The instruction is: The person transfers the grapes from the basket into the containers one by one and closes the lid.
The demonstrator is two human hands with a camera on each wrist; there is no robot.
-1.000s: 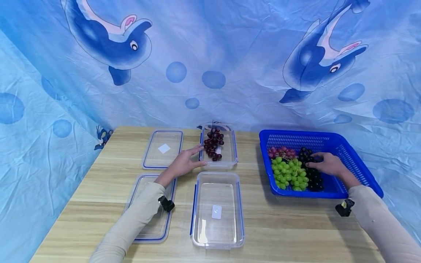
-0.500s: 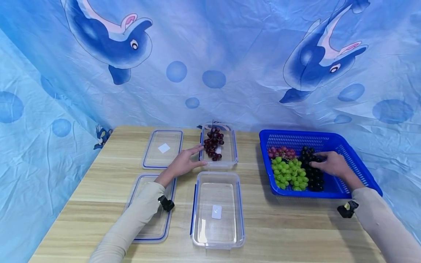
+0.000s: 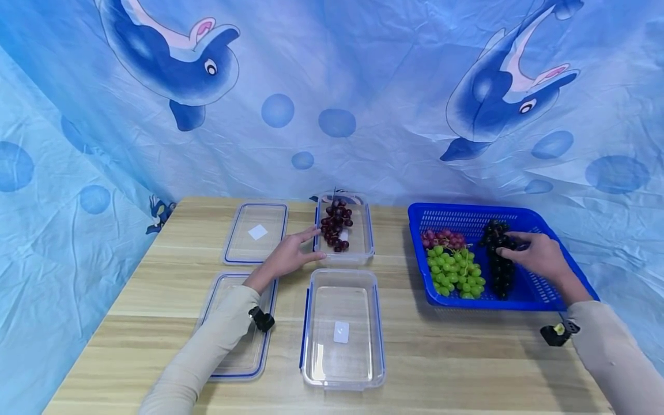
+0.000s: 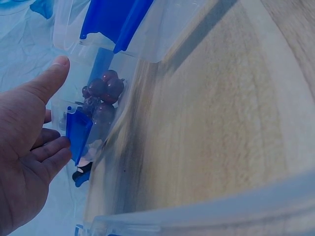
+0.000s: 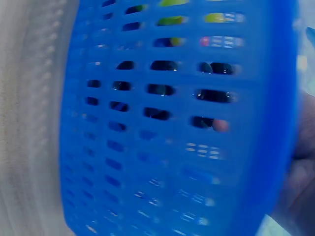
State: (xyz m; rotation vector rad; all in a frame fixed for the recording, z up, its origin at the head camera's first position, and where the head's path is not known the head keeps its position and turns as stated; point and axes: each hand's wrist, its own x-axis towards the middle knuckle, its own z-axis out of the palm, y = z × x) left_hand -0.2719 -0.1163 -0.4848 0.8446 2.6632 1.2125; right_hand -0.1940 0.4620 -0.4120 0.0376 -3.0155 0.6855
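In the head view, my right hand [image 3: 539, 256] pinches the upper part of a bunch of black grapes [image 3: 501, 271] inside the blue basket [image 3: 562, 245]. The bunch hangs stretched lengthwise, its lower end down in the basket. The basket wall hides most of this hand in the right wrist view. My left hand [image 3: 289, 253] touches the near left corner of the rear clear container [image 3: 365, 230], thumb and fingers spread. A bunch of dark red grapes [image 3: 336, 226] lies in that container. In the left wrist view, the fingertips rest by its blue clip [image 4: 78, 132].
Green grapes [image 3: 456, 274] and pink-red grapes [image 3: 442, 238] share the basket's left side. A second clear container [image 3: 342, 357] stands in front of the first. Two clear lids, one rear [image 3: 257, 248] and one front [image 3: 241, 357], lie at the left. A dolphin-print curtain [image 3: 384, 150] hangs behind.
My right hand has shifted to the right, drawing the black grapes up and away from the green ones. My left hand has stayed at the rear container.
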